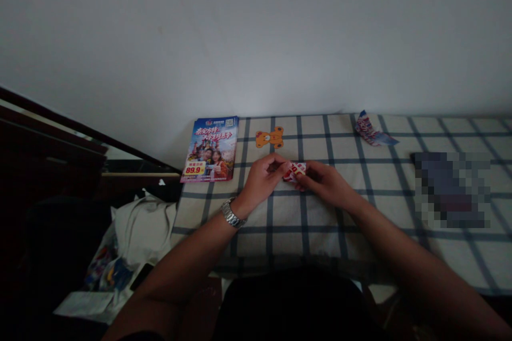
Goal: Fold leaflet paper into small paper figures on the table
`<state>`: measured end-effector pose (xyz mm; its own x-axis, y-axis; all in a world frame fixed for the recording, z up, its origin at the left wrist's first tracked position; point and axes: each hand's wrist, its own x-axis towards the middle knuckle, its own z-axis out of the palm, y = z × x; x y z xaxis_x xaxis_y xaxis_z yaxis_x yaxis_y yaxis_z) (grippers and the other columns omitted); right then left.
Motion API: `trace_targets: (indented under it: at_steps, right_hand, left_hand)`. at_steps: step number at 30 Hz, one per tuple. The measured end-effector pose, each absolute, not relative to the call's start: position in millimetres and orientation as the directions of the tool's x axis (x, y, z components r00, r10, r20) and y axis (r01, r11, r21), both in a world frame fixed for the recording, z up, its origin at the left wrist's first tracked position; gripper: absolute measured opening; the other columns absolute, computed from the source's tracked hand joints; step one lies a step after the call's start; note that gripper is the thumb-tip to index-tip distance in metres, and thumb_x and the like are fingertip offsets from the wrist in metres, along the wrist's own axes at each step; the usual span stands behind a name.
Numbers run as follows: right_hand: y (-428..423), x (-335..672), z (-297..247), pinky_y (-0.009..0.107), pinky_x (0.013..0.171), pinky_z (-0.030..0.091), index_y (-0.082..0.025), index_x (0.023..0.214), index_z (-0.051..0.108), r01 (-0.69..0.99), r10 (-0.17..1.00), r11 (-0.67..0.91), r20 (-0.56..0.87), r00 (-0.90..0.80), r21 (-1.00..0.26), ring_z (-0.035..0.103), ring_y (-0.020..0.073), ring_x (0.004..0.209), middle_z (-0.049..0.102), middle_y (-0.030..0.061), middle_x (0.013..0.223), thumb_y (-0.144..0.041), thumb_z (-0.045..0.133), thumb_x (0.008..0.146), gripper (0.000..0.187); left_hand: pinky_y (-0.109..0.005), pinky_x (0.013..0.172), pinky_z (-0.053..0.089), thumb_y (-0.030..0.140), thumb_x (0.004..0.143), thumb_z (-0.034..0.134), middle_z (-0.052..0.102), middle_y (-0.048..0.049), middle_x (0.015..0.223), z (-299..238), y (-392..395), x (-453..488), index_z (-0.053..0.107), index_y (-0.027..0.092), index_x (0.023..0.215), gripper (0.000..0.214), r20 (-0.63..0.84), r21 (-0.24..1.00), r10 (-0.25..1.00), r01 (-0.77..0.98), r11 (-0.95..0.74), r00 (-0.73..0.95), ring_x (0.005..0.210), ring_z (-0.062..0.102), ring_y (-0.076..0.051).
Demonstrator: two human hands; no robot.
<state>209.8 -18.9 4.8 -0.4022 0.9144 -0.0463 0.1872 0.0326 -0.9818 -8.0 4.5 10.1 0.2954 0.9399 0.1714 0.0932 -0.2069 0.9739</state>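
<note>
Between my two hands is a small folded piece of printed paper (pixel 296 170), red and white with part of a figure on it. My left hand (pixel 267 177), with a metal watch on its wrist, pinches the paper's left side. Thumb and fingers of my right hand (pixel 326 184) close on its right side. Just beyond the hands, a flat brown bear picture (pixel 270 138) lies on the checked cloth (pixel 286 229). To the left rests a stack of colourful flyers (pixel 210 150) marked 89.9.
A creased, folded flyer (pixel 374 130) stands near the wall at the back right. Further right lies a dark, pixelated flat object (pixel 448 189). White bags (pixel 142 229) sit low at the left, beside dark wooden furniture (pixel 48 149). A pale wall (pixel 256 37) borders the cloth's far edge.
</note>
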Motion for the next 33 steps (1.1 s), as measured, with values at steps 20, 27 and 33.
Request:
trace_targets:
  at_steps: [20,27,33]
  right_hand:
    - [-17,210,17,0.027,0.063,0.048,-0.021,0.089,0.072,0.471,0.933,0.257,0.091,-0.347,-0.844,0.067,0.0171,0.067,0.073,0.0015,0.075,-0.052,0.053,0.105,0.039]
    - [-18,208,18,0.028,0.062,0.052,-0.022,0.084,0.072,0.371,0.933,0.147,0.005,-0.359,-0.917,0.068,0.0195,0.066,0.074,0.0025,0.074,-0.065,0.051,0.102,0.051]
    - [-19,209,21,0.028,0.062,0.053,-0.022,0.081,0.072,0.400,0.934,0.186,0.034,-0.356,-0.898,0.069,0.0196,0.066,0.073,0.0024,0.071,-0.063,0.050,0.104,0.052]
  left_hand:
    - [-0.023,0.069,0.054,0.042,0.096,0.072,0.074,-0.0031,0.085,7,3,-5,0.074,0.018,0.098,0.024,0.131,0.975,0.902,0.110,-0.192,0.412,0.076,0.070,-0.014]
    - [-0.024,0.066,0.054,0.044,0.096,0.071,0.073,-0.0032,0.082,14,1,-7,0.073,0.019,0.096,0.026,0.155,0.968,0.914,0.126,-0.216,0.375,0.073,0.069,-0.015]
    - [-0.024,0.069,0.055,0.045,0.098,0.069,0.075,-0.0046,0.087,12,1,-6,0.073,0.018,0.094,0.027,0.174,0.953,0.908,0.166,-0.252,0.382,0.078,0.069,-0.015]
